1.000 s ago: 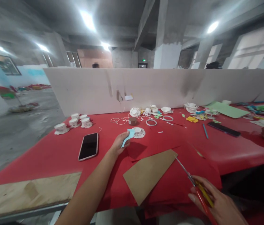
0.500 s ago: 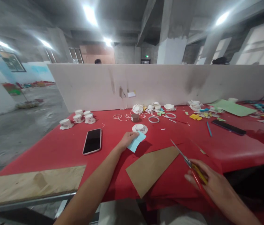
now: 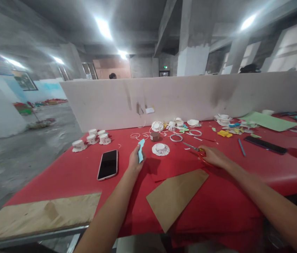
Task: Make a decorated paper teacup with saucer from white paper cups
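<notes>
My left hand (image 3: 135,160) is closed on a small light-blue piece of paper (image 3: 140,149), held upright above the red table cover (image 3: 66,172). My right hand (image 3: 213,156) is stretched forward over the table and grips red-handled scissors (image 3: 193,148) whose blades point left. A white cut paper cup (image 3: 160,149) sits between the two hands. A brown cardboard sheet (image 3: 176,196) lies flat in front of me, below both hands.
A black phone (image 3: 108,164) lies left of my left hand. Small white paper cups (image 3: 92,139) stand at the far left. Paper rings, scraps and more cut cups (image 3: 176,127) lie along a tall white partition (image 3: 190,96). Another phone (image 3: 265,144), a blue pen (image 3: 240,147) and green paper (image 3: 268,121) lie right.
My right hand has carried the scissors from near the table's front edge forward and left to beside the cut cup. My left hand has turned the blue paper upright.
</notes>
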Available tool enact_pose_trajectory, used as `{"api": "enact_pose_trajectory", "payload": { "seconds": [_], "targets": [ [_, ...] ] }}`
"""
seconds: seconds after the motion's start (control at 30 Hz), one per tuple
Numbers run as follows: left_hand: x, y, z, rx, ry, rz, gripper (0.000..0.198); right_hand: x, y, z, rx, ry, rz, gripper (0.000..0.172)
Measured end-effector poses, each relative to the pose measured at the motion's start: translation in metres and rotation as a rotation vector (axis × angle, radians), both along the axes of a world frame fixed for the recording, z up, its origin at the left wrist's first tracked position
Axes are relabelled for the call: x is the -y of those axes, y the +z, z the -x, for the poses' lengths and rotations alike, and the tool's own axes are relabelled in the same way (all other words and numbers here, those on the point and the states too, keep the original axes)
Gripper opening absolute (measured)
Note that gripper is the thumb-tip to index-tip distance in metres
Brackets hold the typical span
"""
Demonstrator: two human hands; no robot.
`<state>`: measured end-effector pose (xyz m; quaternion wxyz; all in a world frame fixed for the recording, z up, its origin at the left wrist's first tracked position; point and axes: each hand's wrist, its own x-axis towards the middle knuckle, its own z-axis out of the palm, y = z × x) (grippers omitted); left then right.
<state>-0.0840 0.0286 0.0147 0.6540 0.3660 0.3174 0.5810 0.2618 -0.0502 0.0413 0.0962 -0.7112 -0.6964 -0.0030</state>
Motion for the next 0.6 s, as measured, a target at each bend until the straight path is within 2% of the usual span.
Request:
{"api": "enact_pose_trajectory", "payload": {
  "seconds": [0.1, 0.2, 0.27, 0.33, 0.47, 0.6],
  "targets": [
    [0.002, -0.001, -0.006, 0.027, 0.017, 0.042, 0.03, 0.006, -0.011, -0.025, -0.01, -0.093, 0.005, 0.042],
    [0.003, -0.005, -0.011, -0.086, 0.075, 0.049, 0.03, 0.003, -0.021, -0.055, 0.028, -0.162, 0.044, 0.04],
    [0.003, -0.008, -0.011, -0.255, 0.135, -0.012, 0.034, -0.003, -0.025, -0.072, 0.036, -0.167, 0.066, 0.04],
    [0.003, -0.009, -0.011, -0.505, 0.196, -0.121, 0.039, -0.011, -0.027, -0.085, 0.032, -0.169, 0.068, 0.04],
    [0.004, -0.008, -0.009, -0.984, 0.284, -0.325, 0.044, -0.027, -0.026, -0.092, 0.006, -0.155, 0.055, 0.038],
    [0.007, -0.008, -0.009, -1.214, 0.263, -0.385, 0.042, -0.037, -0.022, -0.088, -0.01, -0.098, 0.002, 0.036]
  ]
}}
